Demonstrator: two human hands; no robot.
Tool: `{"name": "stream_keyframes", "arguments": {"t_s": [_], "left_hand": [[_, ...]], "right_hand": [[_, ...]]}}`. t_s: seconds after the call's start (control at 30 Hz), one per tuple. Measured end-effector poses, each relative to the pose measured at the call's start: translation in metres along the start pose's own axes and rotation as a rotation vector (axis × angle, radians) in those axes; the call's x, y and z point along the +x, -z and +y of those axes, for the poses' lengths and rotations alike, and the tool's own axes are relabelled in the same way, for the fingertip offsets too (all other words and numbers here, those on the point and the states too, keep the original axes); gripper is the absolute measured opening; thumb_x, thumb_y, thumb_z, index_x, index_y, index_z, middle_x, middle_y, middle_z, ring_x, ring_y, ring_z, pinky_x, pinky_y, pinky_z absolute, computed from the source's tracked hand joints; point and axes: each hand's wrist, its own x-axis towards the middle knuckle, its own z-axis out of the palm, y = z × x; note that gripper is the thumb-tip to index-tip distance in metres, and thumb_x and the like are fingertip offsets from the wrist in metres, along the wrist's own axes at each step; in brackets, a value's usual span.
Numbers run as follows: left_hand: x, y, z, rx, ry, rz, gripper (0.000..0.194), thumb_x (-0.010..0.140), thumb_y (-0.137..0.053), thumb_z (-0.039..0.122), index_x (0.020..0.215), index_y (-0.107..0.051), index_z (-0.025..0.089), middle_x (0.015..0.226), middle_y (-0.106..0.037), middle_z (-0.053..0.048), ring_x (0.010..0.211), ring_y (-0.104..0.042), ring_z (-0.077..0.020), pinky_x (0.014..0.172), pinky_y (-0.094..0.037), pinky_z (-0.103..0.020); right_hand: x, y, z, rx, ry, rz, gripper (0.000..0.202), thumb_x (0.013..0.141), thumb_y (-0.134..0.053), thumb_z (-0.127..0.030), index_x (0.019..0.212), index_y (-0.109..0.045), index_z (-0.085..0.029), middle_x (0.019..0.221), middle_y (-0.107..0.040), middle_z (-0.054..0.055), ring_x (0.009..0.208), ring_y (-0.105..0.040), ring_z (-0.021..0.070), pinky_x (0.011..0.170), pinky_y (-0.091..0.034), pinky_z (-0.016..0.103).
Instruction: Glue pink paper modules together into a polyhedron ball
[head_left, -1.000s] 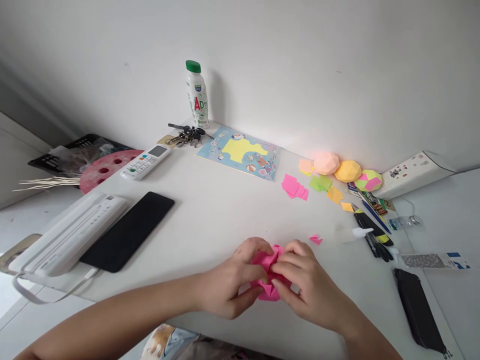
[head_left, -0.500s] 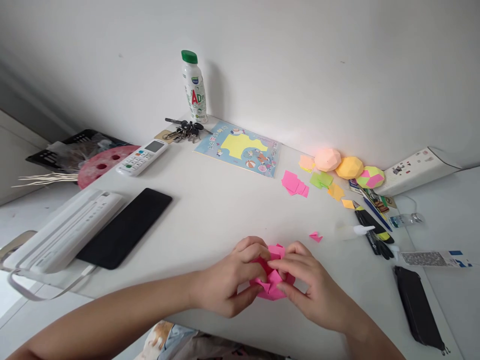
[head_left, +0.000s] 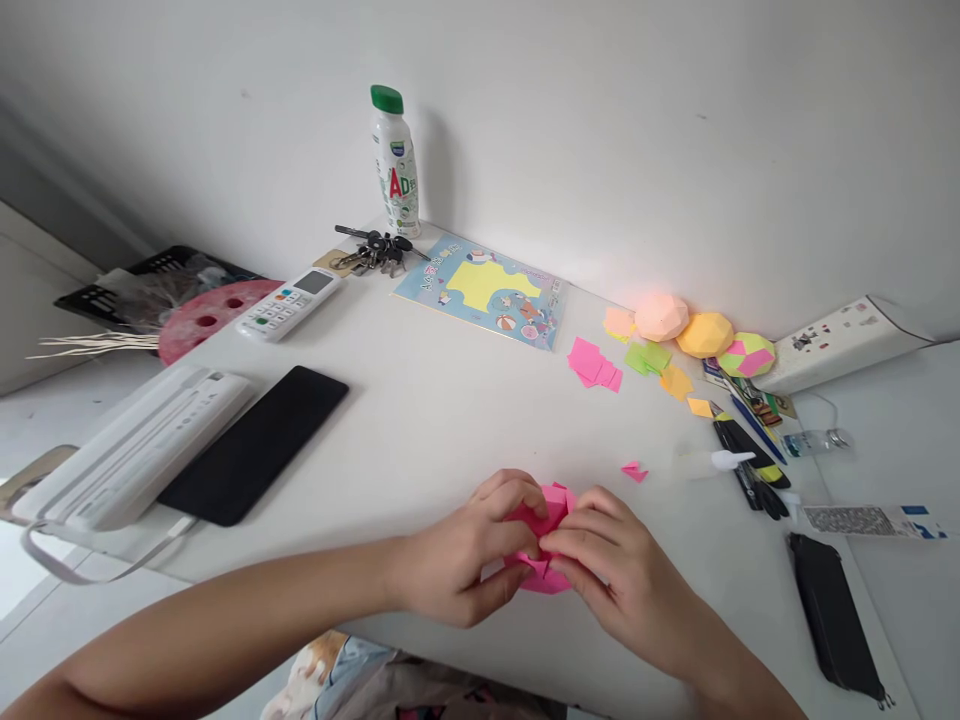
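Between my two hands, low in the middle of the head view, is a pink folded-paper piece (head_left: 551,579), partly open at the top. My left hand (head_left: 484,550) grips its left side with thumb and fingers. The fingers of my right hand (head_left: 611,560) pinch its right side, the fingertips of both hands nearly meeting over it. A small pink paper scrap (head_left: 635,471) lies just beyond my right hand. Farther back lie pink paper pieces (head_left: 594,364), green ones (head_left: 647,358) and orange ones (head_left: 676,382). Part of the held paper is hidden by my fingers.
Paper balls (head_left: 705,334) line the wall by a white stand (head_left: 847,345). A glue bottle (head_left: 712,462), a cutter (head_left: 750,450) and a black case (head_left: 836,615) sit right. Left are a phone (head_left: 255,445), a white device (head_left: 135,445), a remote (head_left: 290,303); behind, a bottle (head_left: 395,170).
The view has shifted slightly. The fingers of my right hand have drawn closer together and nearer my left fingertips on the pink paper.
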Motion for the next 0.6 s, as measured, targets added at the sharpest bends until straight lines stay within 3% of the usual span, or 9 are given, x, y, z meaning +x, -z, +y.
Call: {"name": "stream_keyframes", "arguments": {"t_s": [0.1,0.37,0.6], "left_hand": [[-0.0013,-0.0005,-0.0015,0.001,0.002,0.000,0.024,0.078,-0.053,0.001,0.095,-0.054,0.018,0.105,-0.047,-0.010,0.105,-0.044,-0.0252,0.096,-0.046,-0.046],[-0.0016,-0.0012,-0.0004,0.012,0.019,0.003,0.021,0.081,-0.051,0.005,0.097,-0.054,0.019,0.107,-0.048,-0.011,0.107,-0.046,-0.0259,0.096,-0.046,-0.047],[-0.0009,-0.0014,0.0006,0.014,0.000,0.016,0.025,0.078,-0.052,0.003,0.097,-0.054,0.019,0.107,-0.048,-0.011,0.108,-0.046,-0.0261,0.097,-0.045,-0.046]], "right_hand": [[0.0005,0.0019,-0.0009,-0.050,0.021,0.009,0.033,0.093,-0.046,-0.002,0.111,-0.065,-0.022,0.087,-0.070,0.005,0.087,-0.055,0.0207,0.074,-0.055,0.036],[0.0028,0.0031,-0.0033,-0.156,0.022,-0.023,0.033,0.093,-0.041,-0.004,0.110,-0.065,-0.020,0.086,-0.067,0.008,0.084,-0.056,0.0221,0.069,-0.055,0.037],[0.0016,-0.0004,-0.0025,-0.218,-0.022,-0.125,0.029,0.091,-0.039,-0.001,0.096,-0.063,-0.017,0.082,-0.059,0.007,0.081,-0.049,0.0208,0.070,-0.050,0.035]]}}
